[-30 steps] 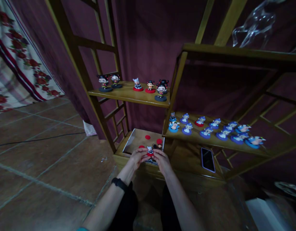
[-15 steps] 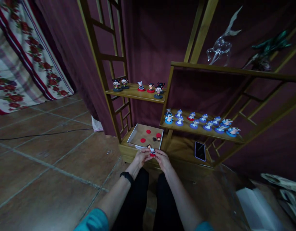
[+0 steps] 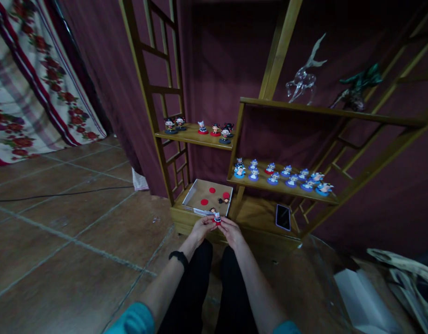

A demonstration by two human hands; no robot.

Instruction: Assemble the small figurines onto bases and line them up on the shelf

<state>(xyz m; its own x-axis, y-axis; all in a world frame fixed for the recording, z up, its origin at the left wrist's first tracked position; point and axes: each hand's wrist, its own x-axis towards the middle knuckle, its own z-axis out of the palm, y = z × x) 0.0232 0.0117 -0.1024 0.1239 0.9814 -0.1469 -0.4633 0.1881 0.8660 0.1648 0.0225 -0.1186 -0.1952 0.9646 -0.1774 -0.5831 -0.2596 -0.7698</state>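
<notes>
My left hand (image 3: 201,228) and my right hand (image 3: 231,230) meet in front of me, both pinching a small figurine on a red base (image 3: 217,218). They hover just before the near edge of a shallow cardboard box (image 3: 194,195) on the bottom shelf. Inside the box lie loose red round bases (image 3: 211,190) and a small dark-haired figurine (image 3: 223,201). A black band circles my left wrist.
A wooden shelf unit (image 3: 200,137) carries several figurines at upper left and several blue-based figurines (image 3: 287,175) on the middle shelf. A phone (image 3: 282,216) lies on the bottom board. A glass deer (image 3: 304,79) stands on top. A white box (image 3: 363,304) sits lower right on the tiled floor.
The view has pulled back and tilted up, so the shelf looks smaller and the top ornaments appear. My hands have come slightly toward me, still holding the figurine together.
</notes>
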